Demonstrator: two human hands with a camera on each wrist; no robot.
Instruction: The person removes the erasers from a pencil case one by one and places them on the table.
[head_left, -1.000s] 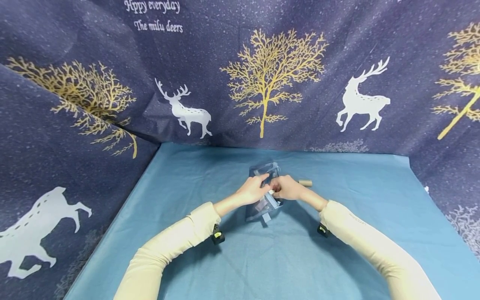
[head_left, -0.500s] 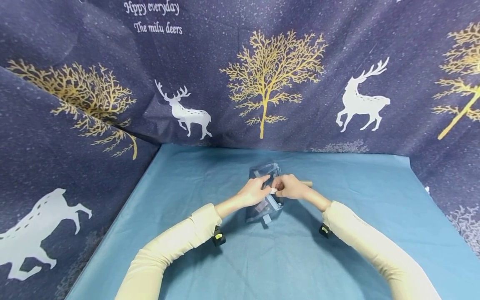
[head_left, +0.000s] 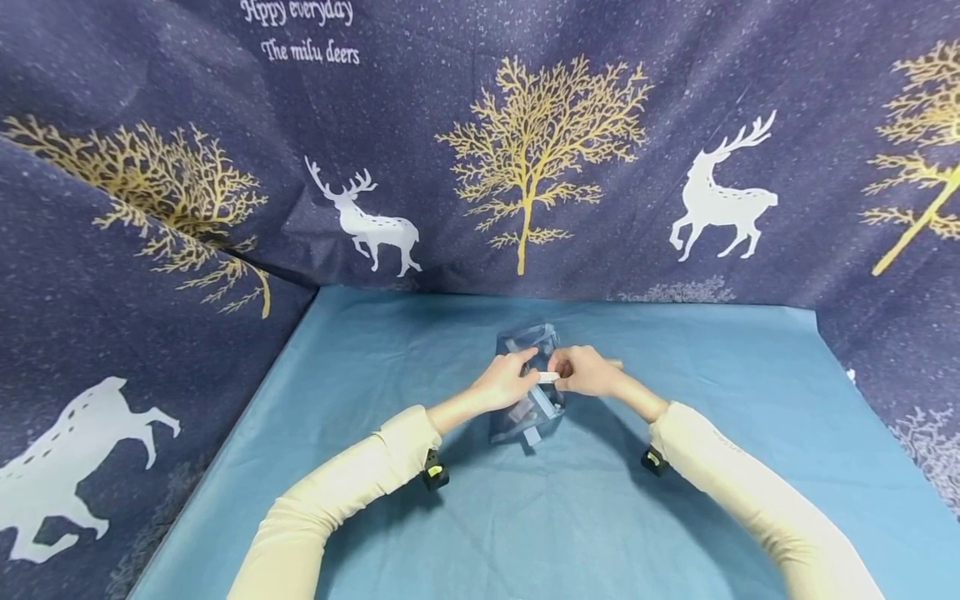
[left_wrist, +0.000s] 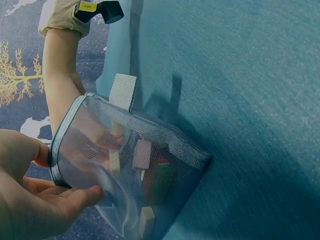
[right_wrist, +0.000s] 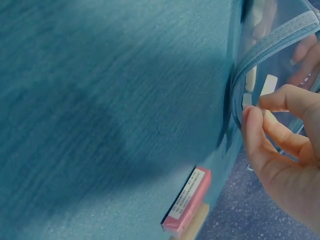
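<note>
A blue see-through mesh zip pouch (head_left: 517, 417) stands on the cloth, its zipped mouth spread toward my right hand. The left hand (head_left: 504, 382) grips the pouch by the rim, fingers and thumb on either side of the edge in the left wrist view. At the mouth, my right hand (head_left: 590, 372) pinches a small white block (head_left: 548, 377) between thumb and index finger. In the right wrist view the white block (right_wrist: 269, 85) sticks out from those fingertips. Through the mesh I see a pink block (left_wrist: 143, 154), a pale block (left_wrist: 147, 220) and a darker piece (left_wrist: 159, 182), partly blurred.
A pink box (right_wrist: 189, 200) with a white label lies on the blue cloth (right_wrist: 100, 125), with a tan piece (right_wrist: 196, 225) against it. In the head view the tan piece (head_left: 616, 364) shows just past the right hand. A patterned dark curtain (head_left: 480, 167) rises behind.
The right hand has shifted slightly right, away from the left hand, and more of the white block now shows between them. The left hand and pouch have stayed almost still.
</note>
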